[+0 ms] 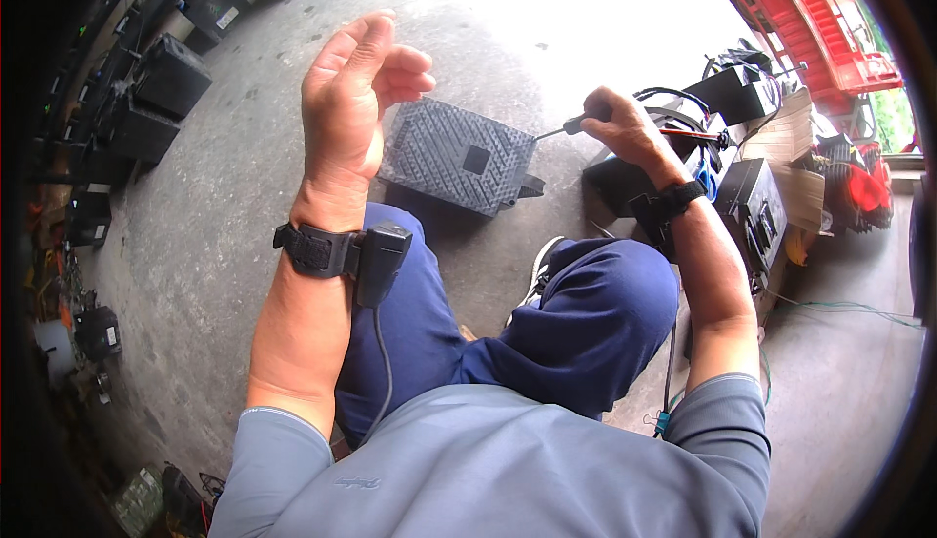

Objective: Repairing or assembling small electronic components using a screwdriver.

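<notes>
R hand fingers grip a screwdriver, tip near the ribbed black box on the floor, far centre. L hand is raised, fingers loosely curled, empty. Risk: unbraced box shifts, tip slips off.

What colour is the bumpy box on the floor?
The ribbed box is dark grey, almost black, with a raised criss-cross pattern. Seen best in the head view.

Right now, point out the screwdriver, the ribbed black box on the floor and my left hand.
screwdriver (552, 131), head view, on its metal shaft.
ribbed black box (444, 152), head view, on its ribbed top.
left hand (351, 99), head view, on the palm.
</notes>
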`<state>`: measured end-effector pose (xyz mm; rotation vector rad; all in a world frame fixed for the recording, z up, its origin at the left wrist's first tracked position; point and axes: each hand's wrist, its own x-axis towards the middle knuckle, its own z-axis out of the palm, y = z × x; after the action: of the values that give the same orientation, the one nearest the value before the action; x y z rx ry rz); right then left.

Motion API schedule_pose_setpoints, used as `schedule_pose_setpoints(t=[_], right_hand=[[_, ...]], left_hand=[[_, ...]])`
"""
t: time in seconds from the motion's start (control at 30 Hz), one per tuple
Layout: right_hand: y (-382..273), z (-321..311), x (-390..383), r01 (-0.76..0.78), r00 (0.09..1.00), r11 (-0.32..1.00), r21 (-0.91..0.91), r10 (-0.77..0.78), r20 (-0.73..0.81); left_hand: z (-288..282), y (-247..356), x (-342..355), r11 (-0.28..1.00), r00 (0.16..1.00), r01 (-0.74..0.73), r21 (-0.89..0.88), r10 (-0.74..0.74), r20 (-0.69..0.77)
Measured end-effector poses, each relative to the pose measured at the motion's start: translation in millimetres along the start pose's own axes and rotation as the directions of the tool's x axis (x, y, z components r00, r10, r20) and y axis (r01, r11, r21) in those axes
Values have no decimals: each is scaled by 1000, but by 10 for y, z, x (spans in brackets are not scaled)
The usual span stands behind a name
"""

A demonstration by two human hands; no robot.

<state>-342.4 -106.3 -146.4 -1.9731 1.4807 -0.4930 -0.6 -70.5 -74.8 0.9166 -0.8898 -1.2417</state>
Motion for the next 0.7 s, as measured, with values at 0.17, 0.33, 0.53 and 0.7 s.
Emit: schedule_pose_setpoints(t=[0.17,0.33,0.53,0.7], right_hand=[[13,146,88,-61,994,998,-28,64,87],[66,336,160,27,996,1000,-10,-26,91],[-5,413,180,244,970,940,-236,-240,45],[-27,295,316,385,921,891,-239,-354,164]], left_hand=[[0,14,-20,1000,1000,0,-6,1,27],[53,54,-67,1000,999,18,-17,-17,48],[51,109,-95,1000,997,-12,-23,14,74],[37,140,-87,999,991,-39,34,34,129]])
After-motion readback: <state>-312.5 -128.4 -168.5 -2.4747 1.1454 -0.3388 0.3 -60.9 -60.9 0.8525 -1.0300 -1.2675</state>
